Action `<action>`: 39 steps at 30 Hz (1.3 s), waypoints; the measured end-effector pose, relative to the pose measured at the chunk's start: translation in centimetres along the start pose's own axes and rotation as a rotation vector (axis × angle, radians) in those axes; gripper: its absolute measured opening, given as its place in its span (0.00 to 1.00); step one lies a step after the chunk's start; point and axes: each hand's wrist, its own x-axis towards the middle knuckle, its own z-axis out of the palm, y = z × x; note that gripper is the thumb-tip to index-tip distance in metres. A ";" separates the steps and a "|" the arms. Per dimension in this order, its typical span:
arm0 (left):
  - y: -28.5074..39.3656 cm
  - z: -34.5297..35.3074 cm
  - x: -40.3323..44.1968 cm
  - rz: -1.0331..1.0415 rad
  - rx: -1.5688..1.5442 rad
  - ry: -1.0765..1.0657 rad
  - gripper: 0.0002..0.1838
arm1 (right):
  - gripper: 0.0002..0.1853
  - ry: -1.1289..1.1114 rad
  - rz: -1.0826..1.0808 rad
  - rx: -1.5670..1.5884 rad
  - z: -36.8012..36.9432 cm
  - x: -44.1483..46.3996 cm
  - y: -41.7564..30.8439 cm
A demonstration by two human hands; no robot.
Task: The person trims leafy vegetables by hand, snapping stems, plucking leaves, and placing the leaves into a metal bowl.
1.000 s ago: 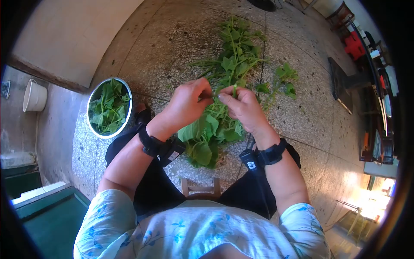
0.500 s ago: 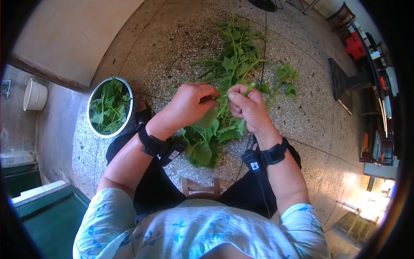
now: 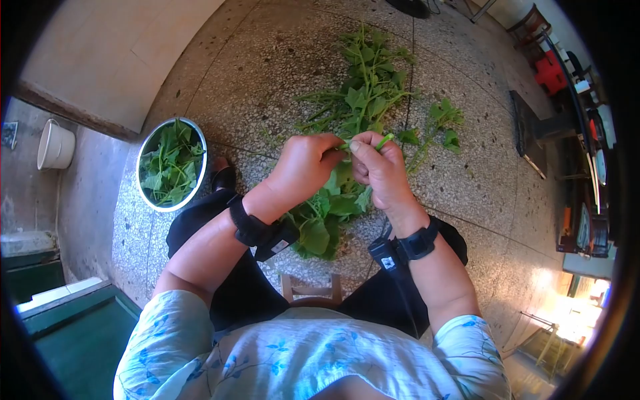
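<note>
My right hand (image 3: 381,167) is closed round a green leafy stem (image 3: 385,141), whose cut end pokes out past the thumb. Fingertips of my left hand (image 3: 305,163) pinch at the same stem, close against the right thumb. Beneath and in front of both hands, a pile of leafy green vines (image 3: 365,87) lies on the speckled floor. More broad leaves (image 3: 317,233) rest nearer my knees, partly covered by my wrists. A small loose sprig (image 3: 445,117) lies to the right of the pile.
At my left a metal-rimmed basin (image 3: 201,167) holds picked leaves. A white bucket (image 3: 56,147) hangs by the left wall, above a green cabinet (image 3: 80,333). A black stand (image 3: 530,130) is on the right. Between my legs shows a wooden stool (image 3: 310,288).
My left hand has moved right and slightly down, so its fingertips now meet the stem at my right hand. The right hand has barely shifted and still grips the stem.
</note>
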 end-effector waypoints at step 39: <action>-0.1 0.0 -0.3 -0.160 -0.442 -0.060 0.09 | 0.06 0.073 -0.139 -0.531 -0.1 0.3 0.2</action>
